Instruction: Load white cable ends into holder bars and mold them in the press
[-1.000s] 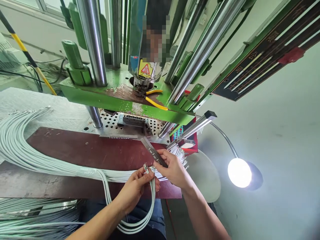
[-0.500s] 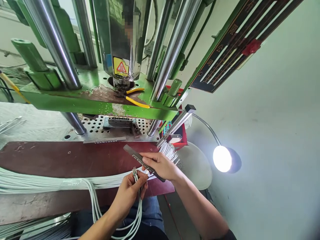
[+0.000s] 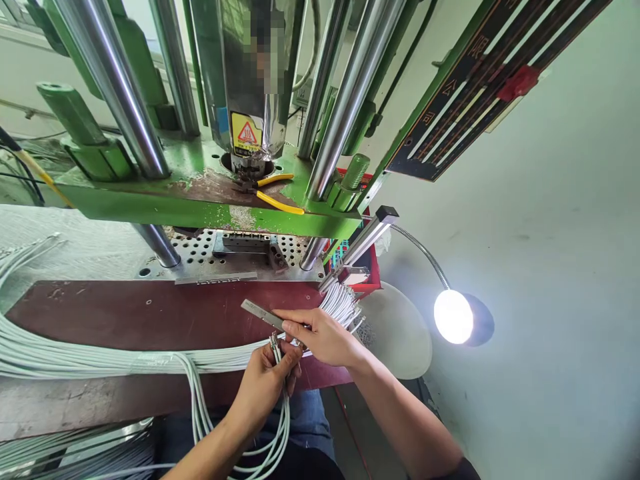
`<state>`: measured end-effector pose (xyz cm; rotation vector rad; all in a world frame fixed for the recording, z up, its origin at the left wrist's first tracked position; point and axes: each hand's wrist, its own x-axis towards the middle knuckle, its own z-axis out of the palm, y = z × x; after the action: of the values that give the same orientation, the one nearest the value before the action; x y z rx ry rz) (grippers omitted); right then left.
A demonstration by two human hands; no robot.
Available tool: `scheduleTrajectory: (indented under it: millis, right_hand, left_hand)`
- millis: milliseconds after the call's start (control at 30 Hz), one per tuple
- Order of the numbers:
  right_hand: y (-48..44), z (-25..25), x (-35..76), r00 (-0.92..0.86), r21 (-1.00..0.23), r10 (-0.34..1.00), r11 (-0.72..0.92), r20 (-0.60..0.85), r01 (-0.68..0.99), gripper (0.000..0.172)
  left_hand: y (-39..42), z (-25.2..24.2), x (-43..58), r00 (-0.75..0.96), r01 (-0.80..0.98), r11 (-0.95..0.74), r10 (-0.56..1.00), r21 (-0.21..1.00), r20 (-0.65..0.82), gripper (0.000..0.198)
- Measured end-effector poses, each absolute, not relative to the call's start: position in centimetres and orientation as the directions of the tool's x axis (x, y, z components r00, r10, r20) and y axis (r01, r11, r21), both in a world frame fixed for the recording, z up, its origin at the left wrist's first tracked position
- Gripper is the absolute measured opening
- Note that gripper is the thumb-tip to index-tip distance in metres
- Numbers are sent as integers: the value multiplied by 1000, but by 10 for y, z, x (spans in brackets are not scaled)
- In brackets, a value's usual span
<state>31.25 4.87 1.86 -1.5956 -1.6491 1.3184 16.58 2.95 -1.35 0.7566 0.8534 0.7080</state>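
My left hand (image 3: 270, 373) is closed round a few white cables (image 3: 283, 417), their metal connector ends poking up past the fingers. Just above and to the right, my right hand (image 3: 325, 337) grips a flat metal bar (image 3: 261, 315) that slants up to the left. The two hands nearly meet, and the bar's lower end is hidden behind the right hand. Behind them a thick bundle of white cables (image 3: 100, 360) runs along the dark red board (image 3: 115, 307). More cable ends (image 3: 340, 305) fan out beyond the right hand.
A green press (image 3: 210, 217) with steel columns stands ahead, yellow-handled pliers (image 3: 280, 202) lying on its plate. Beneath is a perforated metal base (image 3: 193, 250) with a metal block (image 3: 243, 245). At right are a lit lamp (image 3: 453, 317), a red crate (image 3: 374, 277) and a pale round seat (image 3: 400, 333).
The metal bar has turned in my right hand, so a lighter face with markings now shows. My left hand keeps its hold on the cables. The whole view has shifted slightly.
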Motion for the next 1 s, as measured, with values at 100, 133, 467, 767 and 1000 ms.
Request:
scheduleTrajectory:
  millis: [100,133,467,767,1000]
  right_hand:
    - [48,15,316,-221,-882,931,-171,-291,440,43]
    - [49,14,318,-221,-884,931,-173,-291,434,44]
    - [54,17,336,-175,-869,957,-121,-230,479,44]
    - [54,18,332,-233,-905,943,-126,-236,407,42]
    - [56,21,331,-254,-910,934,-140,-253,391,40]
  left_hand:
    - [30,-18,164,487,-221,578,763,785,-425,34]
    - [31,-20,163,482,-226,593,758,773,-440,33]
    - [41,-10,150,560,-433,636,745,638,-362,27]
    - [34,-17,155,508,-246,580,759,776,-407,33]
    - [39,-19,157,439,-238,536,803,810,-402,30]
